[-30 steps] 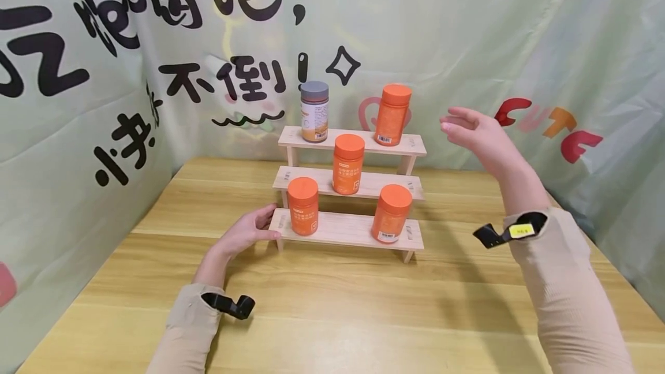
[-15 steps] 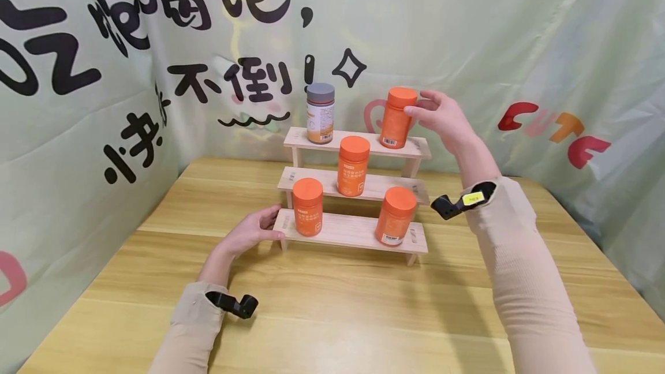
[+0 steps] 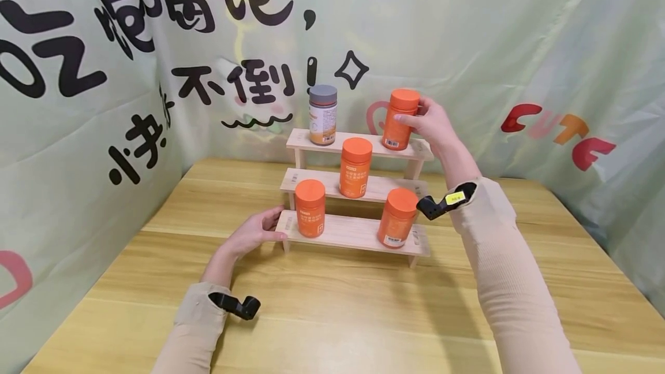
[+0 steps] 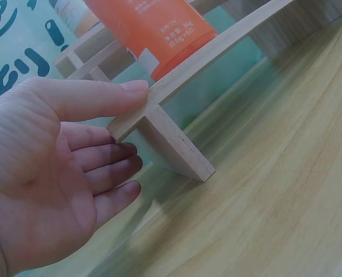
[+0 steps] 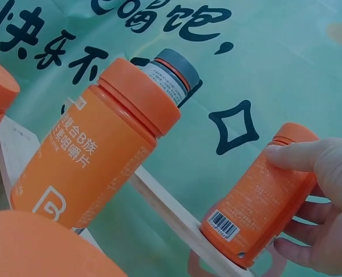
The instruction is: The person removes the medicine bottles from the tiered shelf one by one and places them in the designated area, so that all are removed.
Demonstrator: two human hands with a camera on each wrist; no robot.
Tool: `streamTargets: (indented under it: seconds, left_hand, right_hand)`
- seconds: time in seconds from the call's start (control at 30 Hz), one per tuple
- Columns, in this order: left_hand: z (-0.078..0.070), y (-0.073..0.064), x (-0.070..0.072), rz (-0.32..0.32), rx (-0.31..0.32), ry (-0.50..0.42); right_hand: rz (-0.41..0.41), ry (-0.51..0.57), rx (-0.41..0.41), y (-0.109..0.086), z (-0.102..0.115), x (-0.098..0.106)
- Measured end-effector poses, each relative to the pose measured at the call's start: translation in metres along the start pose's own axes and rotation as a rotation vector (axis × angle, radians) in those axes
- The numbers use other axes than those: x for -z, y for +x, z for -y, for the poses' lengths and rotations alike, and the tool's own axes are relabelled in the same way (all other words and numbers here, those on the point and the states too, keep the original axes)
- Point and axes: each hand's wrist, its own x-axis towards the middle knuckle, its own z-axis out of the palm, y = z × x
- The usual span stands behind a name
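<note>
My right hand (image 3: 433, 124) grips an orange bottle (image 5: 260, 190) at the right end of the top shelf, thumb on the front and fingers round its far side. The bottle stands upright, its base on the shelf. My left hand (image 3: 251, 234) holds the left end of the bottom step of a three-tier wooden stand (image 3: 343, 229). In the left wrist view the thumb lies on the board's top, the index finger touches its end, and the other fingers hang beside it. Nearest that hand stands an orange bottle (image 3: 310, 209).
Another orange bottle (image 3: 355, 167) stands on the middle shelf and one more orange bottle (image 3: 398, 218) at the bottom right. A grey-capped bottle (image 3: 323, 115) stands at top left. Behind the wooden table (image 3: 322, 316) hangs a printed cloth (image 3: 467, 27).
My right hand has moved left from beside the stand and taken hold of the top-right orange bottle. My left hand keeps its place at the stand; the view has shifted slightly.
</note>
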Motion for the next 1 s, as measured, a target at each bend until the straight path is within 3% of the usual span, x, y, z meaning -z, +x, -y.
streamTargets:
  seconds: [0.6, 1.0]
  left_hand:
    - [-0.003, 0.001, -0.002, -0.003, 0.007, 0.005]
    - [0.000, -0.001, -0.001, -0.004, 0.008, -0.010]
  right_hand:
    - [-0.034, -0.149, 0.058, -0.007, -0.004, 0.011]
    - [-0.101, -0.145, 0.044, -0.017, -0.005, 0.043]
